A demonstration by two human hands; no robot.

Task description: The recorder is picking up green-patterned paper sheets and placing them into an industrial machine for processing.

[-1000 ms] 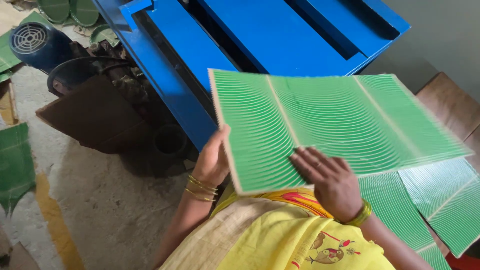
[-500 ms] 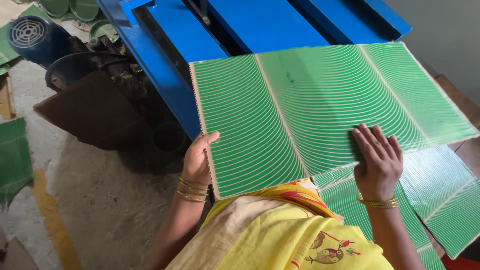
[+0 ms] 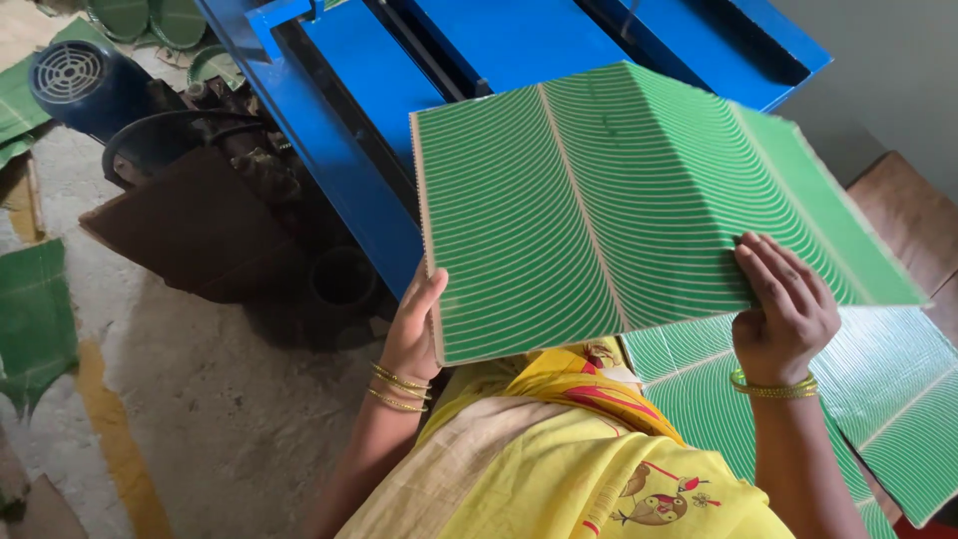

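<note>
Left hand [image 3: 414, 334]: grips the green striped sheet [image 3: 619, 210] at its near left corner; thumb on the edge, fingers hidden beneath
Right hand [image 3: 788, 309]: fingers curl together over the sheet's near right edge
Sheet: raised and bowed between both hands, above the blue machine [image 3: 479, 50]
Below: more green sheets [image 3: 888, 389] stacked just under the right hand

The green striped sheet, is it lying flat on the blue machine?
No, both hands, left and right, hold the green striped sheet raised above the blue machine.
</note>
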